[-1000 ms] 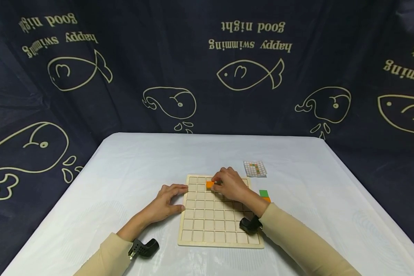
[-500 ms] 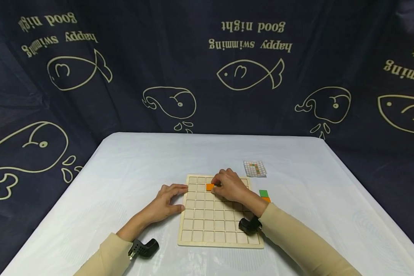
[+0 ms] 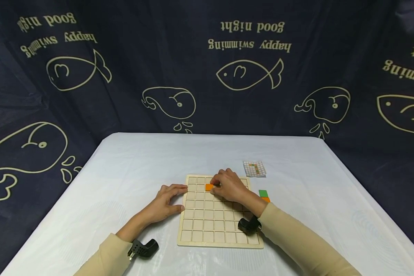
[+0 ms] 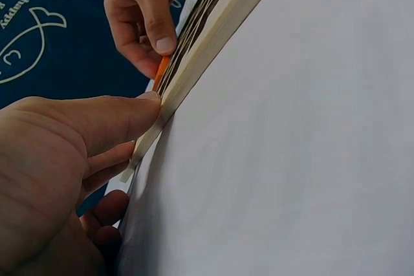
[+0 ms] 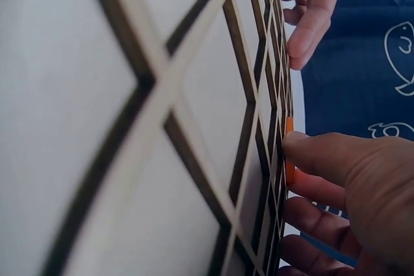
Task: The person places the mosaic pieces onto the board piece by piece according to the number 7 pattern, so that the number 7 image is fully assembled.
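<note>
While the board (image 3: 209,225) is touched at left by left hand (image 3: 163,204), fingers loose, orange tile (image 3: 208,187) on board pinched by right hand (image 3: 229,186)

The right fingers (image 5: 320,190) pinch an orange tile (image 5: 290,174) on the gridded board (image 5: 210,88).

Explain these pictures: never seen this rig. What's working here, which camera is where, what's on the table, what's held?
No robot: one person's bare hands. The wide picture comes from a head camera looking forward and down; the two close-ups come from cameras on the left and right wrists.

On the white-covered table lies a wooden grid board. Beyond its far right corner is a printed card; to its right, a green tile and a second orange tile.

The right hand pinches an orange tile at the board. The left hand rests at the board's left edge.
</note>
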Motion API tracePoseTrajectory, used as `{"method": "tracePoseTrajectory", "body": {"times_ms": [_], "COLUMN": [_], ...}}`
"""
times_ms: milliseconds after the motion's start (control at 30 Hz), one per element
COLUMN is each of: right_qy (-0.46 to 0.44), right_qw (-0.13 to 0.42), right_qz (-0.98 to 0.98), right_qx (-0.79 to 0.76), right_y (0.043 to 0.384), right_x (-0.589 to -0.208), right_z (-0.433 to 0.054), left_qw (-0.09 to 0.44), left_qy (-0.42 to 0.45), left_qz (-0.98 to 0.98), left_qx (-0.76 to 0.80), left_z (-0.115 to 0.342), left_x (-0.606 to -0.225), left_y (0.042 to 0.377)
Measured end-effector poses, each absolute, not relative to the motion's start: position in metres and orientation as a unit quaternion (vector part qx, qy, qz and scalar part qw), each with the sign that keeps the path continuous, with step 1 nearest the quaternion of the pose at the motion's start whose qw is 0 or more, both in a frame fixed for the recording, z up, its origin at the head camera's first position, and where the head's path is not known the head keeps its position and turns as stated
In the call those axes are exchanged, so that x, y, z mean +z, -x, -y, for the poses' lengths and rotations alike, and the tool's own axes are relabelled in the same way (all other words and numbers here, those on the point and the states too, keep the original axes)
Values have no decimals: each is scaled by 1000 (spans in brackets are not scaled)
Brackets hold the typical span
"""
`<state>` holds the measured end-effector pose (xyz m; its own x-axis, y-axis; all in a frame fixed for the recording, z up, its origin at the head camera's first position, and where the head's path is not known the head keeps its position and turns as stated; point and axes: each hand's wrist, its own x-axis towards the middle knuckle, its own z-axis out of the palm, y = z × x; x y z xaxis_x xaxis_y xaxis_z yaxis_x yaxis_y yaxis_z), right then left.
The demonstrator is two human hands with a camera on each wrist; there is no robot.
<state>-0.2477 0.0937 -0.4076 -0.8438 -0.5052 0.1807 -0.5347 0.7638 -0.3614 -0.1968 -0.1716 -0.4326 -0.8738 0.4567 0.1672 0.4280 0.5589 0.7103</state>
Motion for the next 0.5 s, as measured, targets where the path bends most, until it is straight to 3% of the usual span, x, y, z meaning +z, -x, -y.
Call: {"method": "tracePoseTrajectory", "body": {"times_ms": [500], "right_qy": [-280], "right_qw": [38], "right_qz": [937], "right_qx": [206], "right_y": [248], "right_x": [-407], "right_z": [-94], "left_qw": [16], "left_qy": [-252], "left_qz": [-881], "left_qx": [401], "left_z": [172], "left_x": [-433], "left_y": [197]}}
